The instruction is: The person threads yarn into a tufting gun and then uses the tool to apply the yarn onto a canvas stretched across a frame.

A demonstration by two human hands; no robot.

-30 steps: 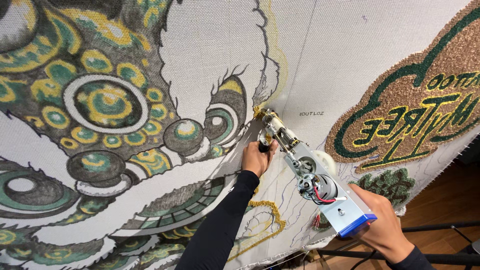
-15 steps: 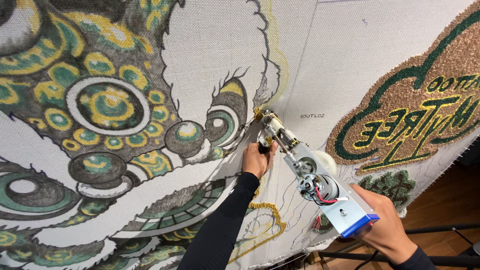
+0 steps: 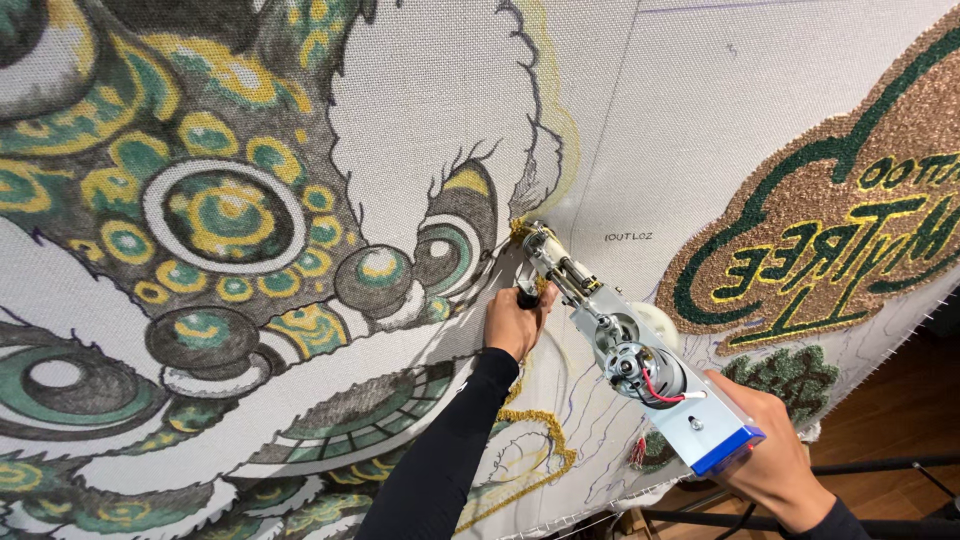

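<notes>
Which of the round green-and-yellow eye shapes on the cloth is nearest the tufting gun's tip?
The small eye under the white patch, just left of the gun's tip; the others lie farther left.

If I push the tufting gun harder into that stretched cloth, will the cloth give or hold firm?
The backing cloth looks taut and flat, so probably springy. The tufting gun shows a metal frame and motor, likely front-heavy: the left hand steadies its front, the right hand grips the rear.

One tufting gun [image 3: 625, 350], two hands, left hand [image 3: 515, 320] and right hand [image 3: 770, 460], one stretched cloth [image 3: 680, 120], and two tufted designs on it.
</notes>
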